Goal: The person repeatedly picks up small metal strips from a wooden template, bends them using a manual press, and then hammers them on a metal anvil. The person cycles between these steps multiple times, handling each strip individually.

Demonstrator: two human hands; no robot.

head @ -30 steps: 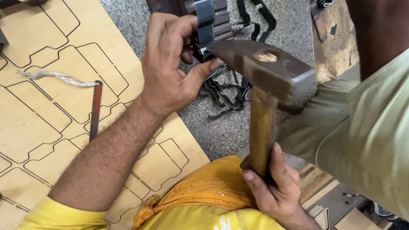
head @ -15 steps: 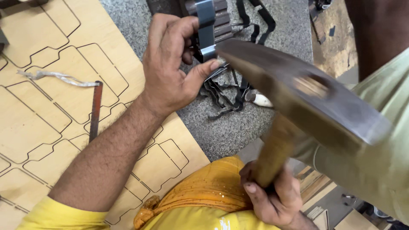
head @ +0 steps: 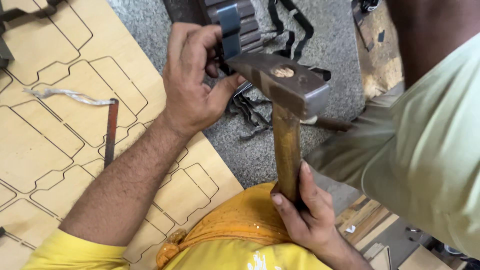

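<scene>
Right hand (head: pixel 307 212): closed low on wooden handle of hammer (head: pixel 287 100), for swing leverage. Left hand (head: pixel 192 82): pinches upright metal strip (head: pixel 230 22), steadying it just beside the hammer head, plywood board (head: pixel 60 125) below the wrist.

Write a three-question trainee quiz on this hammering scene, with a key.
1. True or false: the right hand grips the hammer near the end of its wooden handle.
2. What does the left hand pinch? A) a bent grey metal strip B) a nail C) a screwdriver
3. What lies under the left forearm?

Key
1. True.
2. A; the hammer's narrow end sits at the strip, by the thumb.
3. A plywood board cut with outlined shapes, lying on a grey speckled floor.
</scene>
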